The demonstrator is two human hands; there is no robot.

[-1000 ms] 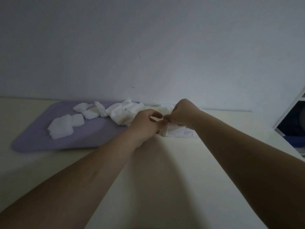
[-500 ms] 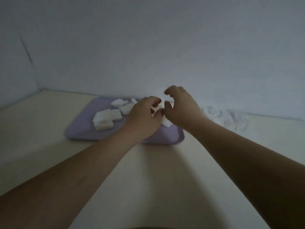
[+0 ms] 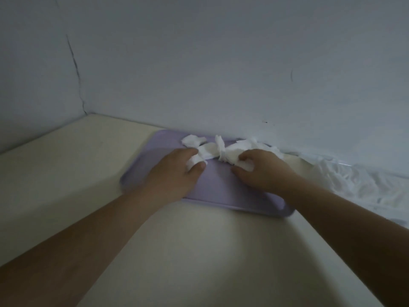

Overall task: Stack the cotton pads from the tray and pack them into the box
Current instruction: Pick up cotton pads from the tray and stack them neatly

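A lilac tray (image 3: 223, 191) lies on the cream table against the wall. Several white cotton pads (image 3: 212, 148) lie loose along its far side. My left hand (image 3: 174, 173) rests over the tray's left part and pinches a pad (image 3: 194, 161) between thumb and fingers. My right hand (image 3: 261, 171) is over the tray's right part, its fingers curled round another pad (image 3: 245, 163). The box is not in view.
A crumpled white plastic wrapping (image 3: 354, 185) lies on the table right of the tray, by the wall. The pale wall meets the table just behind the tray, with a corner at the far left.
The view has swung left, so the tray sits central. My hands, close together over one pad before, have dropped onto the tray and parted, each taking hold of a pad.
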